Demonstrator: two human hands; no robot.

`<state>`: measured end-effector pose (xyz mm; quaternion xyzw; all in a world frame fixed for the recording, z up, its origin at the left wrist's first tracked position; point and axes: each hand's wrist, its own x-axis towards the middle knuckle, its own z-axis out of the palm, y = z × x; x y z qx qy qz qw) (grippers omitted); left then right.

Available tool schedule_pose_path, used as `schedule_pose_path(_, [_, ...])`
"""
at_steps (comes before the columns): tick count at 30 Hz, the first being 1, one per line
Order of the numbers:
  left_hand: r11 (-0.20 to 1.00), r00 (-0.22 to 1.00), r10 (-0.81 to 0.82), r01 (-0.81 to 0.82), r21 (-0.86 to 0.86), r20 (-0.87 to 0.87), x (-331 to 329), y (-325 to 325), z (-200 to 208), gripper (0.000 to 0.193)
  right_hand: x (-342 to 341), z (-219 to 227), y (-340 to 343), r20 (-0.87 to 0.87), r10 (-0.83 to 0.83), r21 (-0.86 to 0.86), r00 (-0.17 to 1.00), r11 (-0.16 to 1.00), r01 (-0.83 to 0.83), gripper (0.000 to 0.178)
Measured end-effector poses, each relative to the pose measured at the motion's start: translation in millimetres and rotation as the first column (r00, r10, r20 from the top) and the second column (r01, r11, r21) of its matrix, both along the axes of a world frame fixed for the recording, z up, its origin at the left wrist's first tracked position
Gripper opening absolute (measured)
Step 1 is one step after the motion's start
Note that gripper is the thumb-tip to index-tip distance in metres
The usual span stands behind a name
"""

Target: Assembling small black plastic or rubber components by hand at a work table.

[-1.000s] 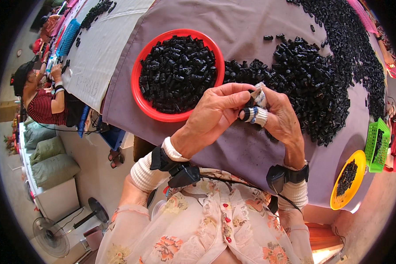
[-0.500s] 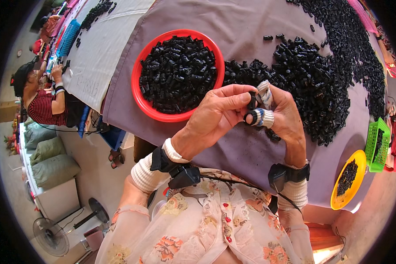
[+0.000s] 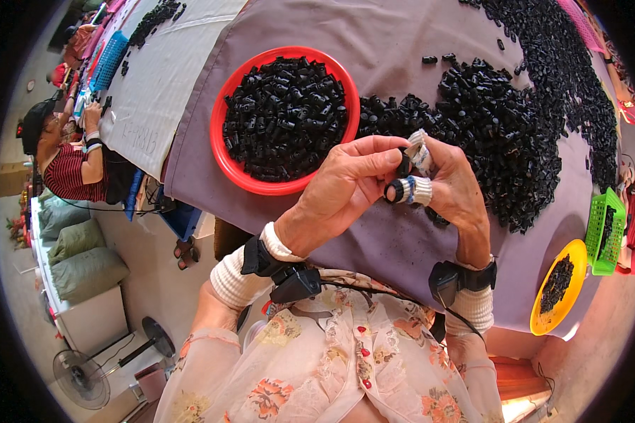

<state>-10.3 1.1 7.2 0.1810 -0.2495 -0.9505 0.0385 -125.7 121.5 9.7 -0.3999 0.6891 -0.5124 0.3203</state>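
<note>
A small black plastic part sits between my two hands, above the table's near edge. My left hand pinches it with thumb and index finger. From the other side, my right hand is closed around it, with cloth wraps on its thumb and a finger; the fingertips partly hide the part. Left of my hands stands a red basin filled with similar black parts. Behind and right of my hands, a large heap of black parts lies on the mauve tablecloth.
At the right edge, a yellow plate holds small black pieces beside a green basket. More black parts spread across the far right. A co-worker sits at the left near a blue basket. A fan stands lower left.
My right hand's wrapped thumb and finger have shifted slightly left against the black part. My left hand stays almost still.
</note>
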Motion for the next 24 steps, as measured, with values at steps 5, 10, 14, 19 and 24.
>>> schedule_pose_path(5, [1.000, 0.999, 0.021, -0.021, -0.014, 0.026, 0, 1, 2, 0.020, 1, -2, 0, -0.004, -0.001, 0.002, 1.000, 1.000, 0.001, 0.038])
schedule_pose_path(10, [1.000, 0.999, 0.029, -0.028, -0.014, 0.036, 1, 2, 2, 0.020, 3, -4, 0, -0.034, 0.006, -0.021, 0.999, 1.000, -0.006, 0.036])
schedule_pose_path(14, [1.000, 1.000, 0.000, 0.001, -0.018, 0.005, 1, -1, -4, 0.021, 5, -1, -1, -0.048, -0.006, -0.025, 0.999, 1.000, 0.005, 0.034])
schedule_pose_path(19, [1.000, 1.000, -0.003, 0.003, -0.010, 0.003, 0, -1, -7, 0.021, 5, -1, -1, -0.072, 0.005, -0.030, 0.997, 1.000, -0.007, 0.034])
schedule_pose_path(24, [1.000, 1.000, -0.007, 0.007, 0.014, 0.003, 1, -1, -9, 0.021, 4, -2, 1, -0.010, 0.060, -0.014, 0.998, 0.998, -0.060, 0.030])
